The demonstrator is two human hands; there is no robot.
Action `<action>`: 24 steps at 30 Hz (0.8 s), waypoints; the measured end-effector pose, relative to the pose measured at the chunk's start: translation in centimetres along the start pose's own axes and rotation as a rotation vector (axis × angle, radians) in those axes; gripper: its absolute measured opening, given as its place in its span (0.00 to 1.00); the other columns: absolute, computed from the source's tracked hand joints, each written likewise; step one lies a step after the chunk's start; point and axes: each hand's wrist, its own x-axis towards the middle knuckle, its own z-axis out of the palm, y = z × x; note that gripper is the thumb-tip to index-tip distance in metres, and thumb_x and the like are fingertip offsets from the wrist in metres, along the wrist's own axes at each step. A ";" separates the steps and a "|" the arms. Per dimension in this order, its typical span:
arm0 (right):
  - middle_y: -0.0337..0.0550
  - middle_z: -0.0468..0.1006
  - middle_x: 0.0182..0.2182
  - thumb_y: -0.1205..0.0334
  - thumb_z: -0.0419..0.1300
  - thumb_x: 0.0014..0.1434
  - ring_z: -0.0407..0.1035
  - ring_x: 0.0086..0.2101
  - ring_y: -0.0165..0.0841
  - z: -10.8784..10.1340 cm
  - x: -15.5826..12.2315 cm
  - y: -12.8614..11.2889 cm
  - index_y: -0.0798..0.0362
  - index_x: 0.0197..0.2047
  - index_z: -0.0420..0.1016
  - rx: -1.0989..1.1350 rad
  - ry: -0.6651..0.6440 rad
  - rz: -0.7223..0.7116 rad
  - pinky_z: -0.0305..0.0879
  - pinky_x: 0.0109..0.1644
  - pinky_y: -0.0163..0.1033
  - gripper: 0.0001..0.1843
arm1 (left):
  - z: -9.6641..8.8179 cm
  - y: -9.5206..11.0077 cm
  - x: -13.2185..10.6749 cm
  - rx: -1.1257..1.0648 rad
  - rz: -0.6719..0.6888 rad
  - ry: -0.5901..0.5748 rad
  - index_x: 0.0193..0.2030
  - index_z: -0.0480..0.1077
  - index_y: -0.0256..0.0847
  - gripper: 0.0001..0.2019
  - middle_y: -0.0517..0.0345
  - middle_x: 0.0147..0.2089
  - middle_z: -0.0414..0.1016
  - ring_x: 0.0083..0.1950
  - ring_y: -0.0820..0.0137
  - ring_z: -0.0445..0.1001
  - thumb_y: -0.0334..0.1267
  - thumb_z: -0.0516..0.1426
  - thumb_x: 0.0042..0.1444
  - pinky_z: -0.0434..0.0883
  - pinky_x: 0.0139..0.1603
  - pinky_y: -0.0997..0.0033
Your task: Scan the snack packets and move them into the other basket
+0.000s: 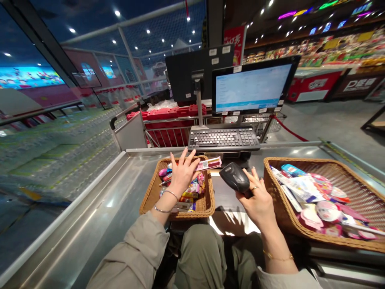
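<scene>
My left hand (183, 174) is over the smaller wicker basket (147, 202), its fingers fanned out. A slim pink package (208, 163) with a white barcode label is pinched at its thumb side, the barcode facing up. My right hand (257, 200) grips a black handheld barcode scanner (235, 177), whose head points left toward the package. The scanner's handle is mostly hidden by the hand. Small, brightly wrapped items (192, 190) lie in the smaller basket below my left hand.
At right stands a larger wicker basket (270, 162) holding several packaged goods (327, 210). A keyboard (224, 137) and a lit monitor (251, 88) stand beyond the metal counter (99, 208). Behind them is a shopping cart (168, 130). Bottled water packs (69, 148) are stacked at left.
</scene>
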 end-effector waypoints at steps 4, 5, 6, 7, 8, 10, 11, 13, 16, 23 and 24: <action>0.53 0.74 0.60 0.62 0.61 0.57 0.58 0.66 0.54 -0.5 0.0 -0.2 0.50 0.49 0.76 -0.029 0.017 0.005 0.50 0.66 0.76 0.16 | 0.2 1.2 0.8 -0.027 0.004 0.009 0.61 0.71 0.50 0.20 0.49 0.73 0.59 0.77 0.47 0.48 0.44 0.61 0.62 0.41 0.67 0.17; 0.53 0.74 0.60 0.62 0.61 0.57 0.58 0.66 0.54 -0.6 0.0 -0.2 0.50 0.49 0.76 -0.038 0.020 0.005 0.50 0.66 0.76 0.16 | 0.2 1.5 1.0 -0.035 0.002 0.010 0.61 0.71 0.50 0.21 0.49 0.73 0.59 0.77 0.47 0.48 0.44 0.61 0.61 0.41 0.67 0.17; 0.53 0.75 0.60 0.62 0.61 0.56 0.58 0.66 0.54 -0.7 0.0 -0.3 0.50 0.50 0.75 -0.044 0.024 0.004 0.49 0.67 0.76 0.16 | 0.3 1.8 1.1 -0.043 -0.002 0.009 0.60 0.71 0.50 0.21 0.49 0.73 0.59 0.77 0.47 0.48 0.44 0.61 0.61 0.41 0.67 0.17; 0.53 0.75 0.60 0.62 0.61 0.56 0.59 0.66 0.54 -0.7 0.0 -0.3 0.50 0.49 0.75 -0.048 0.029 0.002 0.49 0.66 0.76 0.16 | 0.3 2.0 1.3 -0.050 -0.006 0.007 0.60 0.71 0.50 0.21 0.49 0.73 0.60 0.76 0.47 0.48 0.44 0.62 0.61 0.41 0.67 0.17; 0.53 0.75 0.60 0.62 0.61 0.56 0.58 0.66 0.54 -0.8 -0.1 -0.3 0.50 0.49 0.75 -0.050 0.035 -0.001 0.49 0.66 0.76 0.16 | 0.4 2.3 1.4 -0.057 -0.009 0.005 0.60 0.71 0.50 0.21 0.49 0.73 0.60 0.76 0.47 0.49 0.44 0.62 0.60 0.41 0.67 0.17; 0.53 0.75 0.60 0.63 0.61 0.56 0.58 0.66 0.54 -0.9 -0.1 -0.3 0.50 0.48 0.76 -0.053 0.048 -0.006 0.49 0.66 0.77 0.15 | 0.5 2.7 1.6 -0.067 -0.008 0.001 0.60 0.71 0.50 0.21 0.49 0.73 0.60 0.76 0.47 0.50 0.44 0.62 0.60 0.41 0.67 0.17; 0.53 0.74 0.60 0.63 0.61 0.55 0.57 0.66 0.55 -1.0 -0.1 -0.3 0.50 0.47 0.76 -0.055 0.055 -0.006 0.49 0.66 0.77 0.15 | 0.5 2.8 1.7 -0.071 -0.005 0.000 0.60 0.71 0.50 0.21 0.49 0.73 0.60 0.76 0.47 0.50 0.44 0.62 0.60 0.41 0.67 0.17; 0.52 0.74 0.61 0.63 0.61 0.55 0.56 0.67 0.55 -1.1 -0.1 -0.3 0.49 0.47 0.76 -0.054 0.053 0.001 0.49 0.65 0.78 0.15 | 0.6 3.1 1.8 -0.077 0.004 0.005 0.60 0.71 0.50 0.21 0.49 0.72 0.61 0.76 0.47 0.51 0.43 0.62 0.60 0.41 0.67 0.17; 0.52 0.74 0.61 0.63 0.61 0.56 0.56 0.67 0.54 -1.1 -0.1 -0.4 0.49 0.48 0.75 -0.041 0.053 0.011 0.48 0.65 0.78 0.15 | 0.8 3.2 2.0 -0.083 0.018 0.017 0.61 0.70 0.50 0.22 0.48 0.72 0.62 0.76 0.47 0.50 0.43 0.62 0.60 0.41 0.67 0.17; 0.54 0.74 0.60 0.63 0.61 0.57 0.57 0.66 0.55 -1.1 -0.1 -0.4 0.50 0.46 0.74 -0.053 0.062 -0.004 0.48 0.65 0.79 0.13 | 1.2 3.2 2.5 -0.080 0.038 0.022 0.62 0.70 0.51 0.22 0.49 0.72 0.61 0.77 0.48 0.48 0.43 0.62 0.60 0.38 0.67 0.17; 0.54 0.75 0.59 0.63 0.61 0.57 0.58 0.66 0.55 -1.1 -0.1 -0.5 0.50 0.45 0.74 -0.063 0.065 -0.014 0.48 0.64 0.79 0.12 | 1.2 3.2 2.6 -0.081 0.038 0.021 0.62 0.70 0.51 0.22 0.50 0.72 0.61 0.77 0.48 0.48 0.43 0.62 0.60 0.38 0.67 0.17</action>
